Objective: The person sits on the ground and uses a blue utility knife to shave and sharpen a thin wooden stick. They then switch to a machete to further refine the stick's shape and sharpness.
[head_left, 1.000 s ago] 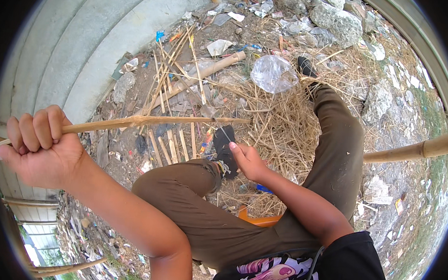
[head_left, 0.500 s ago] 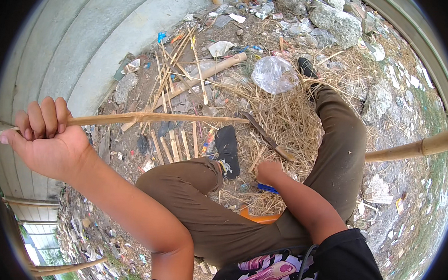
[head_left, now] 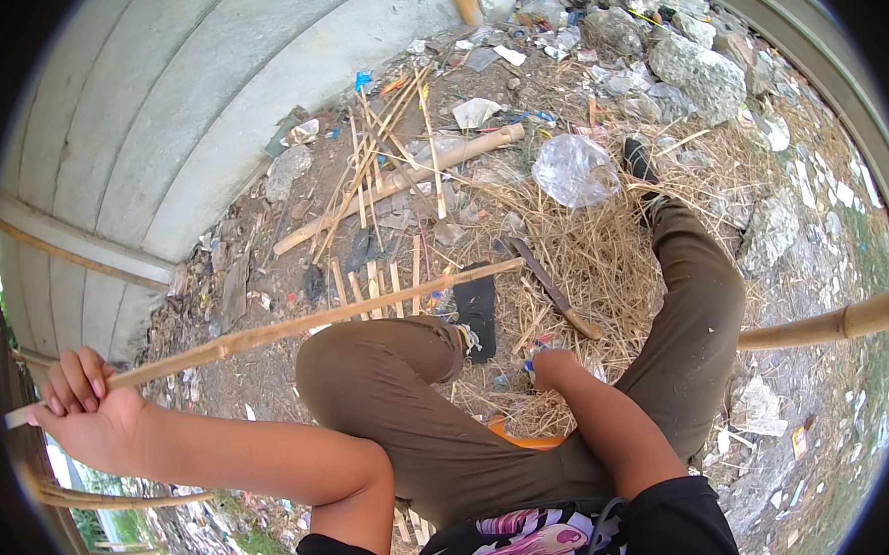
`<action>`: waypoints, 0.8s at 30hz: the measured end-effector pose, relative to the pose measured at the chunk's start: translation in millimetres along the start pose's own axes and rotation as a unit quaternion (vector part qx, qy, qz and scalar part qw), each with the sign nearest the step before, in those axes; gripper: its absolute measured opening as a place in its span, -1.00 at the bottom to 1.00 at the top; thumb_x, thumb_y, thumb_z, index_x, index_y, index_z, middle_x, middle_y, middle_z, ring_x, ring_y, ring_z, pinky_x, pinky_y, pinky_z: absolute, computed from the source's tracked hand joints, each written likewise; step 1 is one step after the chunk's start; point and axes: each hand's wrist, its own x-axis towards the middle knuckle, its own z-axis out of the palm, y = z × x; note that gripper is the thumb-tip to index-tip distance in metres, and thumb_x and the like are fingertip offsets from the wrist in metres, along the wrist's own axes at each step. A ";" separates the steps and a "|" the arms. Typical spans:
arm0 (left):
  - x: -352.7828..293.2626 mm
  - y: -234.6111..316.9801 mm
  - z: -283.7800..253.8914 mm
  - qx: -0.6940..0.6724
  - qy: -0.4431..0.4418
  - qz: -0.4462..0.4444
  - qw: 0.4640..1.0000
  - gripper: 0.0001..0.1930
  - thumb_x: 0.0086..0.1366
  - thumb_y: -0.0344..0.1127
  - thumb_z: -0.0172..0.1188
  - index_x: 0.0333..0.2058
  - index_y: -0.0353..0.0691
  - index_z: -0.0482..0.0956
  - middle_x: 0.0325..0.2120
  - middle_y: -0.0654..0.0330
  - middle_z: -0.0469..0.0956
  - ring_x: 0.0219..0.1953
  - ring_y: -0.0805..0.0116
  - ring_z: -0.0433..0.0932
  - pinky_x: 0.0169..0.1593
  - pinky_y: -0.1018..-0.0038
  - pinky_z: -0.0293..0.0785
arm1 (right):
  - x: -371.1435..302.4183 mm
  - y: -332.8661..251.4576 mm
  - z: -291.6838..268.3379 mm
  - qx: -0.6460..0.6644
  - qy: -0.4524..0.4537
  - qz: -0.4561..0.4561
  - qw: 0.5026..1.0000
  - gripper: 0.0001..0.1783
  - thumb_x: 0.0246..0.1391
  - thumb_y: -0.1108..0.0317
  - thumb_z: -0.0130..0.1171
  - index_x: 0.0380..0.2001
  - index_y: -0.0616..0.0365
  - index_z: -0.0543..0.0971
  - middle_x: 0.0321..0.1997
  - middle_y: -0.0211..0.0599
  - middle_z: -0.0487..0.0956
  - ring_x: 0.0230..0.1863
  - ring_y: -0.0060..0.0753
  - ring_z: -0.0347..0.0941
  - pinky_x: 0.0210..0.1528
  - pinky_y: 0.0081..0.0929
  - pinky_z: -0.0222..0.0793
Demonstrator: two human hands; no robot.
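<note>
My left hand (head_left: 97, 406) is closed round one end of a long split bamboo strip (head_left: 314, 318) at the far left. The strip slants up across my bent left knee, and its other end reaches the tip area of a machete (head_left: 553, 292). That machete, with a dark blade and wooden handle, lies on the straw (head_left: 575, 234). Just below its handle, my right hand (head_left: 557, 367) is curled closed, knuckles up. A small colourful bit shows at its left edge; what the fingers hold, if anything, is hidden.
Several bamboo sticks (head_left: 376, 141) lie across a thicker bamboo pole (head_left: 450, 161). Shorter split pieces (head_left: 373, 286) rest near my left shoe (head_left: 475, 314). A clear plastic bag (head_left: 573, 171) sits by my right shoe. Rocks (head_left: 698, 78) and litter surround this spot; a concrete wall (head_left: 194, 98) rises left.
My left hand has moved down, so the bamboo strip has gone from nearly level to slanting. My right hand stays near the machete handle. The whole view has shifted slightly.
</note>
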 end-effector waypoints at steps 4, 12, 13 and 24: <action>18.9 17.3 -59.3 -0.001 0.076 -0.015 0.997 -0.46 0.62 0.00 -0.20 -0.60 -0.06 0.09 -0.72 0.38 -0.03 -0.70 0.52 -0.09 -0.66 0.55 -0.15 | -38.5 -2.7 -69.8 0.150 0.214 0.005 0.965 -0.71 0.09 0.27 0.26 -0.15 0.18 0.61 -0.24 -0.12 0.69 -0.17 -0.23 0.68 -0.18 -0.15 0.57; -28.9 32.9 -193.2 -0.054 0.259 -0.052 0.963 -0.47 0.63 0.05 -0.24 -0.58 -0.02 0.09 -0.70 0.41 0.03 -0.70 0.55 -0.05 -0.69 0.57 -0.12 | -145.9 -53.8 -144.8 0.650 0.337 -0.204 0.649 -0.65 0.13 0.23 0.45 -0.17 0.15 0.53 -0.67 -0.59 0.34 -0.73 -0.74 0.23 -0.69 -0.62 0.23; -37.8 34.5 -205.8 -0.050 0.262 -0.066 0.962 -0.48 0.63 0.05 -0.23 -0.57 -0.03 0.10 -0.69 0.41 0.04 -0.69 0.55 -0.04 -0.68 0.56 -0.09 | -159.7 -61.0 -146.4 0.600 0.352 -0.210 0.687 -0.64 0.13 0.23 0.47 -0.17 0.15 0.54 -0.67 -0.62 0.33 -0.73 -0.76 0.23 -0.69 -0.64 0.21; -154.7 16.6 -249.7 -0.058 0.179 -0.242 0.952 -0.59 0.61 0.04 -0.12 -0.42 -0.07 0.25 -0.58 0.35 0.15 -0.51 0.46 0.19 -0.25 0.45 0.38 | -190.3 -60.3 -142.0 0.383 0.525 -0.222 0.727 -0.57 0.04 0.24 0.54 -0.09 0.26 0.67 -0.38 -0.27 0.73 -0.49 -0.66 0.56 -0.41 -0.55 0.49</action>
